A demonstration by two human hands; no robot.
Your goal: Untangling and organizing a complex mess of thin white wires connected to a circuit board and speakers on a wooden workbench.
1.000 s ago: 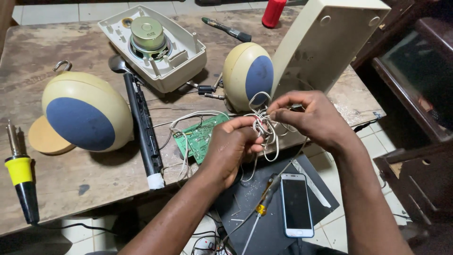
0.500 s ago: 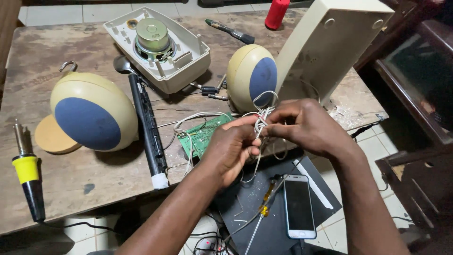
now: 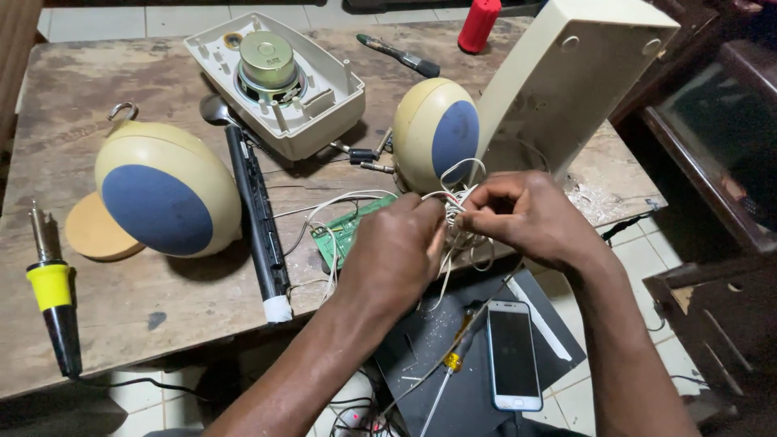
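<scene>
Both hands meet over the near edge of the wooden table (image 3: 121, 324), at about 4 o'clock from the table's centre. The left hand (image 3: 394, 255) is closed, fingertips pinched on a bundle of white wires (image 3: 455, 212); the right hand (image 3: 530, 217) is curled the same way, thumb and forefinger pinching the same bundle from the 3 o'clock side. The tangle has no clear long axis: one loop stands up toward 12 o'clock, loose ends hang toward 6 o'clock, and strands trail off toward 9 o'clock to a green circuit board (image 3: 350, 231), which lies flat, half hidden under the left hand, its long side running roughly 8 to 2 o'clock. At 12 o'clock of the hands sits a small cream egg-shaped speaker (image 3: 433, 133) with a blue oval face turned toward 4 o'clock; a larger matching speaker (image 3: 166, 190) lies at 9 o'clock, blue face toward 6 o'clock, with a metal hook at its top. At 11 o'clock is an open cream housing (image 3: 279, 81) holding a round metal speaker driver with a small dark label on its cap, too small to read. A tall cream panel (image 3: 566, 77) leans at 1 o'clock. A black bar (image 3: 255, 218) runs 12 to 6 o'clock between the speakers. A yellow-collared soldering iron (image 3: 53, 299) lies at the far 9 o'clock edge, tip toward 12. Below the table edge, a white phone (image 3: 514, 356), screen dark, and a yellow-handled screwdriver (image 3: 453, 360) lie on a dark mat (image 3: 421, 332). A red cylinder (image 3: 479, 24) stands at the far edge.
</scene>
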